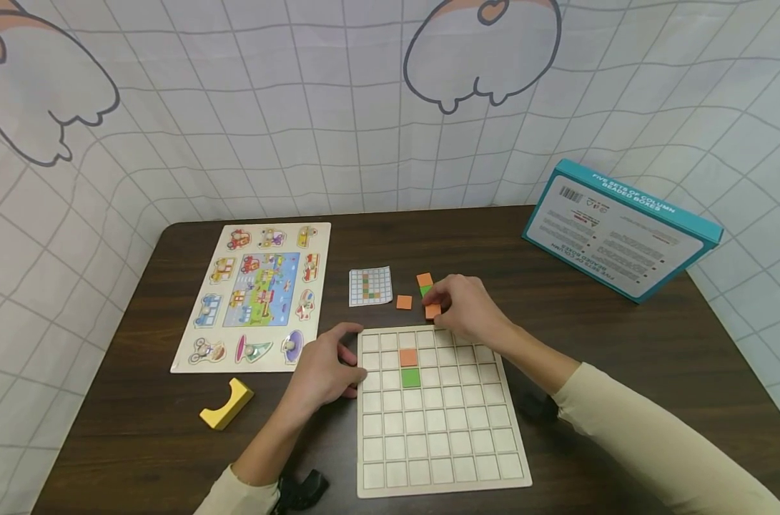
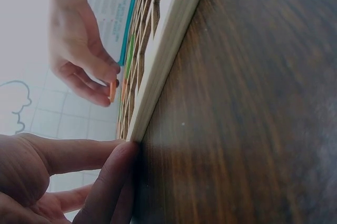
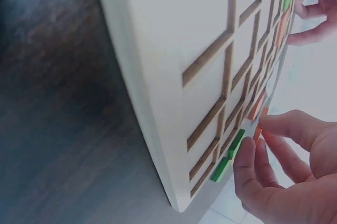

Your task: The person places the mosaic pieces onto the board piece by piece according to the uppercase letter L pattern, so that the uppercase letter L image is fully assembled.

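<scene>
Head view: pinching orange tile [image 1: 432, 312] in right hand [image 1: 468, 307], touching board [image 1: 435, 420] with left hand [image 1: 322, 370], fingers parted; showing two seated tiles [image 1: 408, 357], apparently leaving loose tiles [image 1: 404, 302] unplaced.

You're in what looks like a play corner: patterned cloth walls [image 1: 338, 150] around a dark table [image 1: 595, 336] bearing a picture puzzle [image 1: 258, 295].

Box [image 1: 621, 230]: "FIVE SETS OF COLUMN BEADED BOXES"
</scene>
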`<state>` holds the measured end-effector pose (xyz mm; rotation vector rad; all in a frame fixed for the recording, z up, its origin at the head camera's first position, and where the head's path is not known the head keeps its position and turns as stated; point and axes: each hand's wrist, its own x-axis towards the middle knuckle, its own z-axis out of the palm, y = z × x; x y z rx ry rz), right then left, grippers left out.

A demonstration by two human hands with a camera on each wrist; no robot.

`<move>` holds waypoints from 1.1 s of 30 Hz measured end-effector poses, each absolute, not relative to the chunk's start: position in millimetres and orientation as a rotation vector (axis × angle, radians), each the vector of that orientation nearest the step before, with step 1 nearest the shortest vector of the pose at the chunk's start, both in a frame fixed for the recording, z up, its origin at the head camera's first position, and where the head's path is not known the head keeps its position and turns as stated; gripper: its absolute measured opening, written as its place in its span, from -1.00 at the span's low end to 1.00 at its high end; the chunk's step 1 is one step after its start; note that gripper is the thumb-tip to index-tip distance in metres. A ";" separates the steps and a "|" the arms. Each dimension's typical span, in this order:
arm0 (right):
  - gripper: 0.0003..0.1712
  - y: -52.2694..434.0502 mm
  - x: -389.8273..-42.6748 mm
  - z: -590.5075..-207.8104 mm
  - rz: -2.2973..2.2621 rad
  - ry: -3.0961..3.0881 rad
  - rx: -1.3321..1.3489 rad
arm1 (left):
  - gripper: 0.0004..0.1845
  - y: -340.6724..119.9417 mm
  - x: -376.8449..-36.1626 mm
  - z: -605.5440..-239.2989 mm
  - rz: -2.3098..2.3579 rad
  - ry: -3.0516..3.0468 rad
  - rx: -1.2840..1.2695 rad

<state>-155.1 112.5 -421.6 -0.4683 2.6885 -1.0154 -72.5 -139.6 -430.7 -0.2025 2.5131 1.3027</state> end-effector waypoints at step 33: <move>-0.70 109.8 -104.5 -412.7 -1.109 2.619 -0.537 | -0.25 -140.4 -74.0 -430.9 1.286 2.499 -0.217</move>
